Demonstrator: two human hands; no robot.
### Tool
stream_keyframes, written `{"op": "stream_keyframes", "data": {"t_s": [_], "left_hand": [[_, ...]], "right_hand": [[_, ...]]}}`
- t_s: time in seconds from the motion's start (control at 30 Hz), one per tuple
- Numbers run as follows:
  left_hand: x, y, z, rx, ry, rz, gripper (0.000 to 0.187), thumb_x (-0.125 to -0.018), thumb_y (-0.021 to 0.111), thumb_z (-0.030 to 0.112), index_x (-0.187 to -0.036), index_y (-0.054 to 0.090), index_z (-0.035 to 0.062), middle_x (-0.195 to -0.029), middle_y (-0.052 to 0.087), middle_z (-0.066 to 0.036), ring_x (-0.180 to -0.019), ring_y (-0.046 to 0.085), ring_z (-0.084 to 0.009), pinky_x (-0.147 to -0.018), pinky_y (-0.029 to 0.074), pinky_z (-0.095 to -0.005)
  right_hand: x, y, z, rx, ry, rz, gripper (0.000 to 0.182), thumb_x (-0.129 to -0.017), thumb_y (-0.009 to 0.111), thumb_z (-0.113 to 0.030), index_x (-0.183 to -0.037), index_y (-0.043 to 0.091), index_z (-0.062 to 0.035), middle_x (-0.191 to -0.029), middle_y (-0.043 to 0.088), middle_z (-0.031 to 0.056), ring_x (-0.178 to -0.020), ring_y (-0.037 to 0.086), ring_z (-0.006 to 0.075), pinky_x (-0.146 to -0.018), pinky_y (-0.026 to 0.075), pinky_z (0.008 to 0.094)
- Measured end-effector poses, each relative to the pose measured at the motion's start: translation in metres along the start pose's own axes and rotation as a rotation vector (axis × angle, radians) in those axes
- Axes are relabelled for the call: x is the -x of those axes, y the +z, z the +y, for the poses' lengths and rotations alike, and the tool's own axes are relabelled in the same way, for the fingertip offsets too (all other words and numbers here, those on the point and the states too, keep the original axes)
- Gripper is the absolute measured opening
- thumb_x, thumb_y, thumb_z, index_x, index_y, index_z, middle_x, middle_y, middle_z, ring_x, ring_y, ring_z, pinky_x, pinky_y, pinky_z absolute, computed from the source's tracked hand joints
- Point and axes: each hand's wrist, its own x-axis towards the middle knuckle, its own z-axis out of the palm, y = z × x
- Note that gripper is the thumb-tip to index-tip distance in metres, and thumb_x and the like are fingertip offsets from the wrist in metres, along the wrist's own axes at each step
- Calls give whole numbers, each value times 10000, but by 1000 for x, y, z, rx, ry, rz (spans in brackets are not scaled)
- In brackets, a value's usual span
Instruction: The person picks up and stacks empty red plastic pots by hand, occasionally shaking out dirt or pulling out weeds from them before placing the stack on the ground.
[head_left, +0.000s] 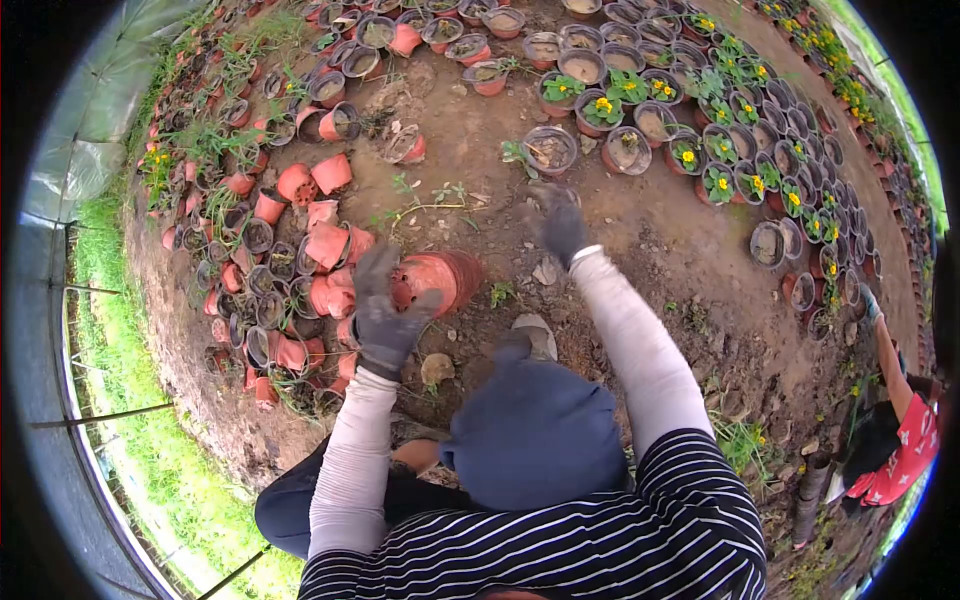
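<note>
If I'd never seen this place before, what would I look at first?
Probably the nested stack of red flowerpots in the middle, right by the person's gloved left hand. Then bright yellow flowers in the upper right, and loose red pots, several tipped over, on the left.

A stack of reddish pots (452, 280) is lying on its side on the ground (670, 240), left of centre, its holed base facing left and its nested layers running right; the pots are looking dusty, and their number is staying hard to tell. Farther off and to the right, a dark-rimmed pot (575, 153) is standing upright, apparently holding brown soil (548, 152).
</note>
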Motion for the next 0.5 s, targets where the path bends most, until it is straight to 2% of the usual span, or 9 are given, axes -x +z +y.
{"op": "stream_keyframes", "data": {"t_s": [0.07,0.1,0.17,0.27,0.37,0.47,0.5], "left_hand": [[-4,7,11,-253,125,-196,539,-690,689,235,-1162,504,53,-1184,481,-159,-1117,439,-338,-975,323,-414],[-1,16,8,-284,118,-115,501,-698,692,245,-1134,517,69,-1151,493,-151,-1094,444,-339,-964,332,-419],[-2,21,2,-302,89,-88,484,-706,684,240,-1128,518,70,-1145,494,-152,-1092,443,-342,-961,333,-422],[-1,23,-3,-302,76,-61,472,-713,677,240,-1124,518,71,-1132,498,-153,-1085,443,-342,-956,335,-426],[-1,19,-6,-321,73,-75,468,-720,670,242,-1127,513,71,-1131,497,-154,-1083,441,-341,-954,335,-429],[-2,22,-8,-371,93,-50,463,-717,650,258,-1125,519,81,-1109,504,-141,-1051,463,-328,-929,345,-431],[0,25,-9,-390,102,-37,462,-715,642,265,-1123,523,85,-1097,508,-135,-1034,474,-321,-917,350,-432]], "right_hand": [[-6,10,45,29,117,-130,429,-792,575,-374,-1143,553,-129,-1125,572,125,-1059,532,289,-904,400,400],[-4,11,50,189,90,-140,382,-803,555,-336,-1118,563,-119,-1126,574,121,-1061,534,279,-907,400,395],[-2,16,55,506,29,-164,297,-825,516,-259,-1067,583,-101,-1126,578,112,-1065,537,259,-912,398,385],[-12,29,58,670,129,-253,296,-804,519,-241,-1061,595,-116,-1094,601,115,-1055,554,239,-893,423,365],[-33,7,44,630,374,-721,315,-778,548,-273,-1046,607,-119,-1067,609,127,-1013,578,249,-846,456,366],[-13,2,61,357,392,-524,350,-747,584,-302,-1035,612,-107,-1015,622,145,-970,589,289,-829,466,387],[-6,-11,57,360,384,-579,360,-742,607,-310,-1029,613,-93,-1012,615,163,-959,580,317,-831,459,397]]}}
